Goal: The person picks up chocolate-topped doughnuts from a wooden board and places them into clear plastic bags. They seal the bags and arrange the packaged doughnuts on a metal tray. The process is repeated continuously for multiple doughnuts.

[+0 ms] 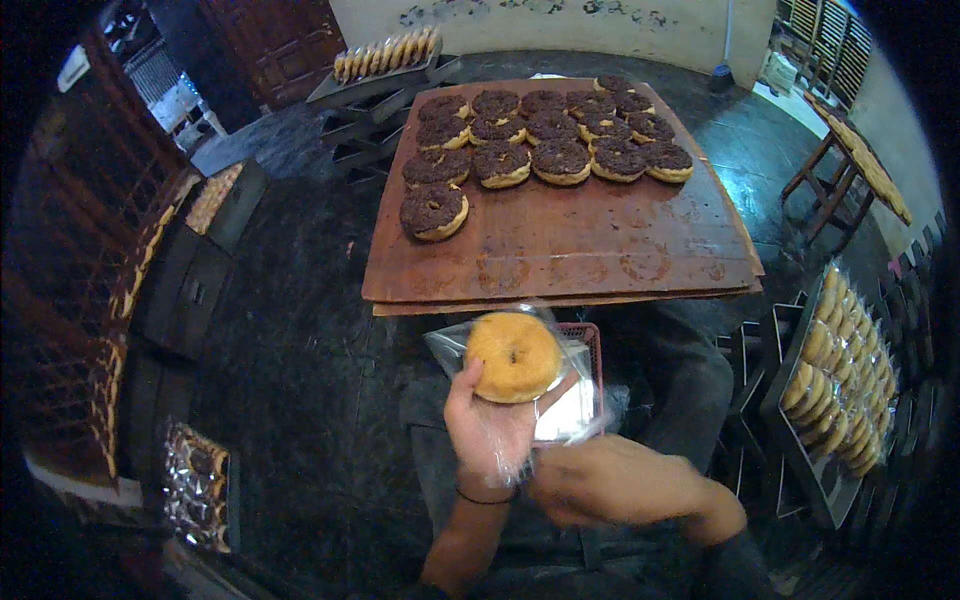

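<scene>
In clear bag, one golden doughnut

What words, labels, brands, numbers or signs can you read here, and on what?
None readable.
Clear plastic by the left hand: no legible print.
Wooden board: no lettering visible.
Back wall: dark patches, no readable words.
Wrapped goods at right: too small to tell.

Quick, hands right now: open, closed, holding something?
Left hand: holding a golden, ring-shaped doughnut with a clear plastic bag.
Right hand: curled near the bag's lower end, blurred; whether it grips anything cannot be told.
</scene>
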